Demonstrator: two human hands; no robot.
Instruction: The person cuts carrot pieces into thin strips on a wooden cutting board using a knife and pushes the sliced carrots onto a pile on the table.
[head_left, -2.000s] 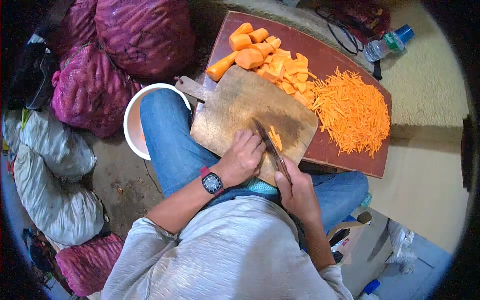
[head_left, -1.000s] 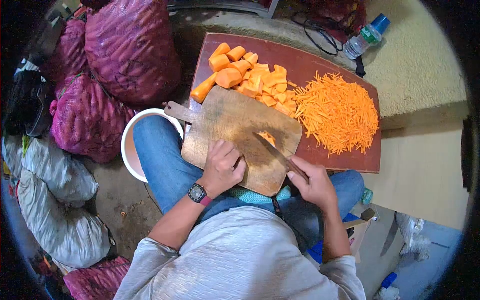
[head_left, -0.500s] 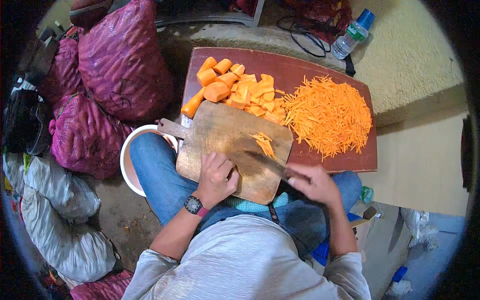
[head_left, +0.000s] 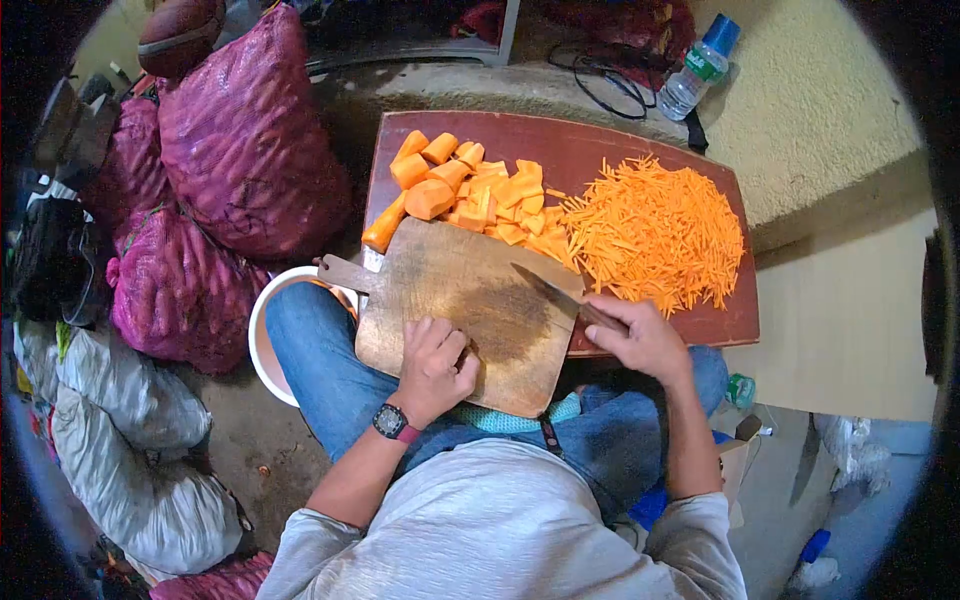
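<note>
On the lower left of the wooden cutting board rests my left hand, fingers curled together; whatever may be under them is hidden. My right hand is closed round the handle of a knife, whose blade points up and left over the board's right part. The board's surface in view carries no carrot strips. Behind it, on the red table, lie carrot chunks and flat carrot slices. A large heap of carrot strips is at the table's right.
A white bucket stands by my left knee. Purple mesh sacks and white sacks fill the left side. A bottle and a black cable lie beyond the table, near a raised ledge.
The few carrot strips on the board are gone from it. My right hand and the knife have moved slightly up; the blade now shows clearly. My left hand stays in about the same place.
</note>
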